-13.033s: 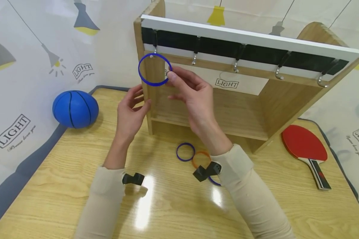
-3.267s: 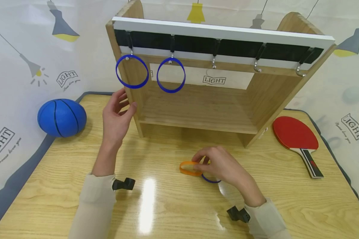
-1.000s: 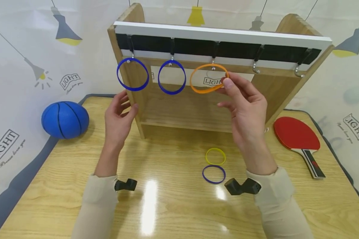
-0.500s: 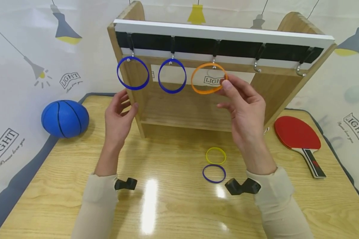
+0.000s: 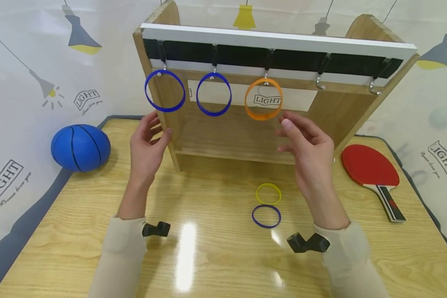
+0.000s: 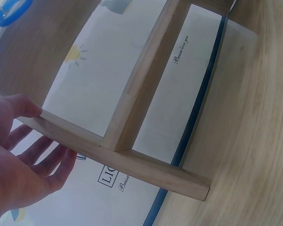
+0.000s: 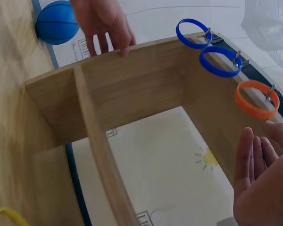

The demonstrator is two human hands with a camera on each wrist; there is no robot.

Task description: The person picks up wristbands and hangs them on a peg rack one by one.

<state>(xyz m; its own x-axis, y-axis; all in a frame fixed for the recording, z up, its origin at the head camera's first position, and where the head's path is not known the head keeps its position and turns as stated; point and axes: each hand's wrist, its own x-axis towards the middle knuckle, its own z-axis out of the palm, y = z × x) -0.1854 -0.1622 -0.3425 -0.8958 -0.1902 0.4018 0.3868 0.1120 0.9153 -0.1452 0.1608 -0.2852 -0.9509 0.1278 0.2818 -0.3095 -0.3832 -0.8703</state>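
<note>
My left hand [image 5: 147, 151] grips the left side panel of a wooden shelf unit [image 6: 146, 165], thumb on one face and fingers on the other. An orange silicone wristband [image 5: 262, 117] hangs from the middle hook of the rail [image 5: 242, 54]. Just below and right of it is my right hand [image 5: 314, 161], holding nothing, fingertips apart from the band. To the left, a blue wristband [image 5: 167, 110] and a second blue wristband [image 5: 213, 114] hang from the first two hooks. The right wrist view shows all three bands in a row, my right palm [image 7: 269, 188] underneath.
Below the shelf, a yellow wristband [image 5: 269, 203] and a dark blue wristband [image 5: 266, 227] lie on the wooden table [image 5: 216, 256]. A blue ball [image 5: 81, 148] sits at left, a red table tennis bat [image 5: 370, 165] at right. Two bare hooks [image 5: 319, 85] are on the rail's right.
Earlier my right hand picked up the orange wristband from the table and brought it to the middle hook. Now it has let go and dropped slightly lower; the band hangs free. My left hand stays put.
</note>
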